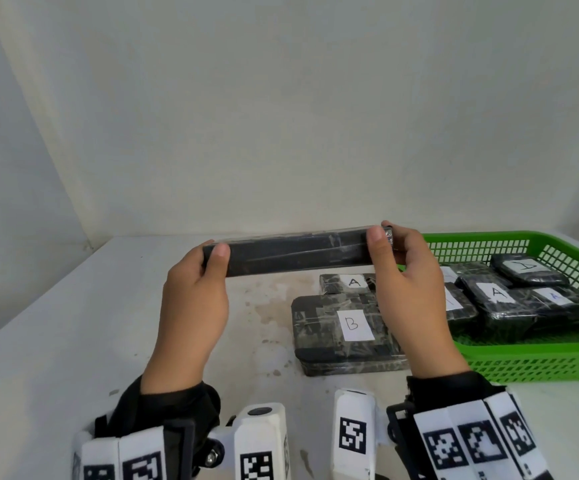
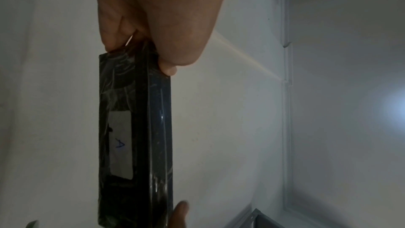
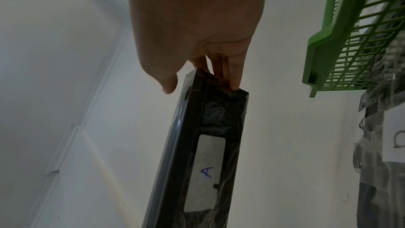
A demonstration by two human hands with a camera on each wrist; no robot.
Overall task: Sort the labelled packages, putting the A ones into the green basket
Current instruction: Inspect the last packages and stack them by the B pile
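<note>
Fingers (image 1: 221, 252) of both my hands pinch the ends of the black A package (image 1: 298, 252), held sideways above the tabletop (image 1: 73, 323). My right hand (image 1: 409, 292) is nearer the green basket (image 1: 537, 362).

The right hand (image 3: 192, 23) pinches the near end of a black wrapped package (image 3: 197, 153), thumb on 1 edge, fingers (image 3: 235, 77) on the other. Beyond the fingertips its white label (image 3: 206, 172) reads A. The green basket (image 3: 342, 46) stands right of the fingers.
</note>
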